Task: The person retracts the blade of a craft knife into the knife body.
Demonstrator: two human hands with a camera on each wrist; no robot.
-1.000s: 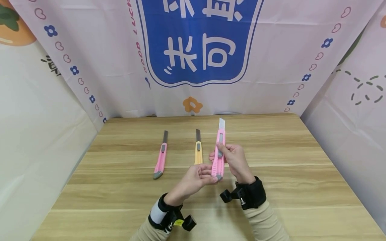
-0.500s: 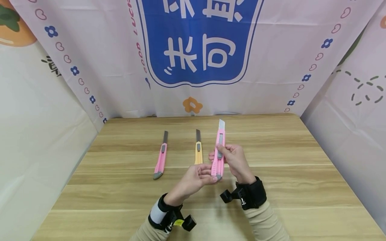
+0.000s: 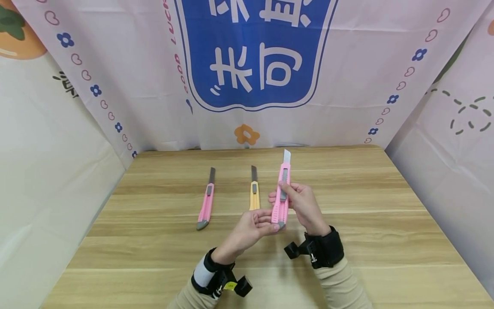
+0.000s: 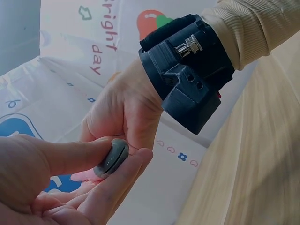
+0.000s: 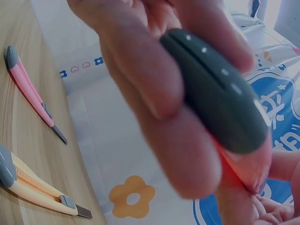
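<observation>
A pink utility knife [image 3: 281, 195] with its blade out is held upright above the wooden table [image 3: 366, 206]. My right hand [image 3: 299, 201] grips its body, thumb on the grey slider [image 3: 284, 186]. My left hand [image 3: 256, 225] pinches the grey end cap [image 4: 111, 157] at the knife's lower end; the same cap [image 5: 213, 91] fills the right wrist view. A second pink knife [image 3: 206, 201] and a yellow knife [image 3: 253, 191] lie on the table to the left, both with blades out, also seen as the pink knife [image 5: 30, 89] and the yellow knife [image 5: 40, 190].
A printed cloth backdrop [image 3: 254, 64] hangs behind the table and white cloth walls close in both sides. The table's right half and front strip hold no objects.
The held pink knife has risen slightly and its blade tip stands a little higher. Both hands keep their grip.
</observation>
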